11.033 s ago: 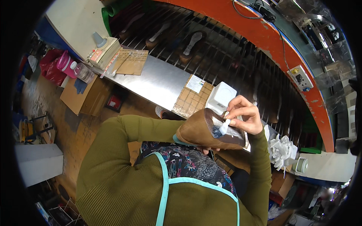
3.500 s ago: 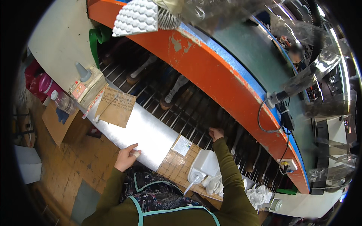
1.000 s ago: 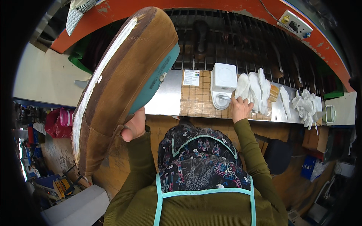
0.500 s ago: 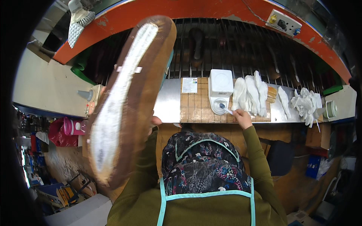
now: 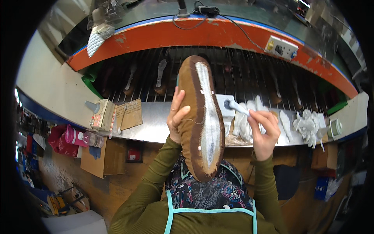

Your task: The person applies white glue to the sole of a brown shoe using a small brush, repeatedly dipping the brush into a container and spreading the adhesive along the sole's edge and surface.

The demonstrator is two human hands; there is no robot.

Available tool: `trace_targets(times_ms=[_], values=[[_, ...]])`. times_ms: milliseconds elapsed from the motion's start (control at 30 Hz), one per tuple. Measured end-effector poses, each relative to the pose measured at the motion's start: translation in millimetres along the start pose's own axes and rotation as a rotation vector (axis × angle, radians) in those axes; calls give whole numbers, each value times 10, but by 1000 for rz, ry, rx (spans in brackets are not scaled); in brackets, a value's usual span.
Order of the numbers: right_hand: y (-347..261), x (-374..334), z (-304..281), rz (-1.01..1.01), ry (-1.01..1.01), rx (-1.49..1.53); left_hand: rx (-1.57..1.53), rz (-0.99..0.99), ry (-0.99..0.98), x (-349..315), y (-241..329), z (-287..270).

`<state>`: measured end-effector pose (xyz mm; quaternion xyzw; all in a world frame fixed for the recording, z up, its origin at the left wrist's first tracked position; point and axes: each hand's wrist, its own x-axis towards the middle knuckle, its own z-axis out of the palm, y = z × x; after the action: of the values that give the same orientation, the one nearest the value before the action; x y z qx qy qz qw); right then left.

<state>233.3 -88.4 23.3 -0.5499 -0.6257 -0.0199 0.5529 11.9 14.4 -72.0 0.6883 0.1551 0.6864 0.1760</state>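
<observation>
A brown shoe upper [image 5: 187, 124] stands upright in front of me, its underside turned toward me, with a long whitish strip down the middle. My left hand [image 5: 179, 115] grips it by its left side, and a loose thread hangs beside the fingers. My right hand [image 5: 265, 132] pinches the white handle of a small brush [image 5: 238, 108]. The brush's dark tip points left toward the shoe's edge, seemingly apart from it. Behind the shoe, partly hidden, a white container [image 5: 224, 100] sits on the metal ledge [image 5: 156, 117].
White shoe-shaped inserts [image 5: 243, 121] and crumpled white gloves [image 5: 309, 126] lie along the right of the ledge. A rack of metal rods [image 5: 140, 66] with more shoes runs behind, under an orange beam [image 5: 163, 37]. Cardboard [image 5: 130, 114] leans at left.
The shoe has moved right and away from me, in front of the white container. My right hand has lifted the brush out of the container's dish and raised it beside the shoe.
</observation>
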Motion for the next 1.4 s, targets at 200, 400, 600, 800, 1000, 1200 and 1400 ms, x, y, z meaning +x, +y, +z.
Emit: trace_targets(times_ms=[200, 400, 600, 800, 1000, 1200, 1400], values=[[-237, -115, 76, 177, -187, 507, 165, 101, -6, 259, 270, 75], [-234, 45, 234, 102, -136, 407, 148, 189, -28, 330, 378, 88], [-226, 321, 325, 36, -103, 373, 123, 125, -58, 363, 465, 57], [-201, 623, 405, -82, -44, 328, 110, 186, -69, 409, 466, 21], [-179, 876, 429, -191, 41, 198, 104, 192, -76, 446, 503, -22], [-78, 863, 367, -203, -183, 358, 115, 215, -94, 427, 462, -95], [-30, 749, 310, -171, -316, 433, 153, 208, -113, 453, 489, -134]])
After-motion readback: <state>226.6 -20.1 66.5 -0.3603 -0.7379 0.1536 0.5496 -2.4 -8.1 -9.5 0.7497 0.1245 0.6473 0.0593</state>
